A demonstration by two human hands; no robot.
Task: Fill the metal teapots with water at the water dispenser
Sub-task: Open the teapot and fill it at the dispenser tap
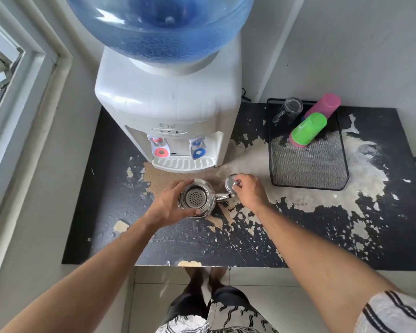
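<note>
Bare forearms reach from the bottom edge over the worn black desk (pixel 226 248). On the left, the left hand (pixel 167 204) wraps its fingers and thumb round the body of the steel teapot (pixel 196 198), which stands upright on the desk just in front of the dispenser's drip tray (pixel 181 163), its mouth uncovered, a perforated strainer showing inside and its spout pointing right. Right of that spout, the right hand (pixel 249 191) pinches the knob of the teapot lid (pixel 231 183), which is beside the pot; whether it rests on the desk or is lifted I cannot tell. Behind stands the water dispenser (pixel 168 102) with 2 taps: the red tap (pixel 160 152) at left, the blue tap (pixel 198 153) at right. Further right, a mesh tray (pixel 322 169) carries plastic cups.

Only 1 teapot is in view and no water is running, so filling looks not yet begun. Likely troubles: hot water from the red tap heating the bare metal under the hand, or a mouth set off-centre beneath the tap, spilling past the small tray.
</note>
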